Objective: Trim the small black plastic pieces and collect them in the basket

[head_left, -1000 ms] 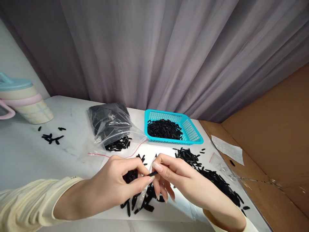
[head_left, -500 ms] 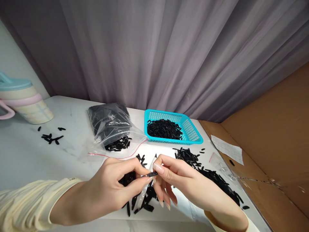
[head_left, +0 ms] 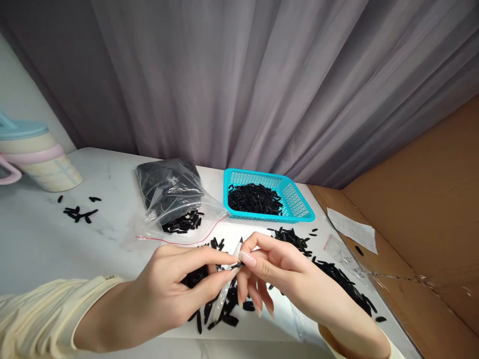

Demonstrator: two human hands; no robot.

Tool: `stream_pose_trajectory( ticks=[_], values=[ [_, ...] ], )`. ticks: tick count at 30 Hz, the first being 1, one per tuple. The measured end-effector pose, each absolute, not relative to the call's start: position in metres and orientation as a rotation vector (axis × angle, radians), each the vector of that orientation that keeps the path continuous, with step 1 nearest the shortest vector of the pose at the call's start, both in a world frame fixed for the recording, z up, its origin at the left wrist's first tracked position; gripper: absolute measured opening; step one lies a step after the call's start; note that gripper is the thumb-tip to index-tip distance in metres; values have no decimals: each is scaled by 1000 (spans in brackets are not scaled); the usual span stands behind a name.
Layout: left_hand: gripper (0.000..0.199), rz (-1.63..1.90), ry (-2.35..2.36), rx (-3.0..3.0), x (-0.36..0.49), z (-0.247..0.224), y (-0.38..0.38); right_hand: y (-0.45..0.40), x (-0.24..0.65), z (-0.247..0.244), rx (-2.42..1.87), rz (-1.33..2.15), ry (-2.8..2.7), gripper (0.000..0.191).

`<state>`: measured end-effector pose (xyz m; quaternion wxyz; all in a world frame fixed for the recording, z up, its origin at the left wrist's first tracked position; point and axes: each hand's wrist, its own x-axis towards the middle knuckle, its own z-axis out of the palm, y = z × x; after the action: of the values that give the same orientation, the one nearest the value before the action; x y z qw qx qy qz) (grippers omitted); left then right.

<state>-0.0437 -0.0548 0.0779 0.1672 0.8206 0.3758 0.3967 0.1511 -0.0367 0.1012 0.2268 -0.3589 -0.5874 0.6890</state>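
Observation:
A small, narrow black piece (head_left: 236,266) sits between my two hands, mostly covered by fingertips. My left hand (head_left: 183,284) is closed in a thumb-and-finger pinch on its left end. On the other end, the thumb and index finger of my right hand (head_left: 275,271) pinch the same piece, with the other fingers curled loosely below. Behind the fingertips runs a slim white tool (head_left: 221,304) with a dark pointed tip; I cannot tell whether a hand touches it. Beneath the hands lies a loose pile of black pieces (head_left: 228,319) on the white table.
A blue plastic basket (head_left: 307,215) holds many black pieces. Left of it lies an open zip bag (head_left: 168,184) of them. More pieces (head_left: 340,281) spread along the right, others (head_left: 79,214) at left near a tumbler (head_left: 56,172). Paper (head_left: 354,232) and cardboard (head_left: 415,199) border the right.
The black piece between my fingertips has turned and is now more hidden. My left index finger has stretched further right, closer to my right thumb.

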Motion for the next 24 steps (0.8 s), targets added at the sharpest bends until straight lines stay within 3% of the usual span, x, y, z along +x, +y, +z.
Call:
stream_pose_trajectory(
  ticks=[10, 13, 17, 21, 24],
  values=[
    [16, 1002, 1021, 1922, -42, 80, -48, -37, 153, 104, -979, 1878, -1625, 29],
    [26, 806, 1052, 1492, -41, 84, -39, -18, 163, 104, -1142, 1510, -1789, 27],
    [34, 695, 1009, 1147, -40, 87, -27, 41, 185, 88, -1531, 574, -1937, 23],
    [36, 676, 964, 1060, -41, 84, -23, 77, 191, 71, -1602, 446, -1988, 5],
    [36, 683, 962, 1049, -40, 79, -22, 55, 177, 73, -1561, 413, -2045, 5]
  ],
)
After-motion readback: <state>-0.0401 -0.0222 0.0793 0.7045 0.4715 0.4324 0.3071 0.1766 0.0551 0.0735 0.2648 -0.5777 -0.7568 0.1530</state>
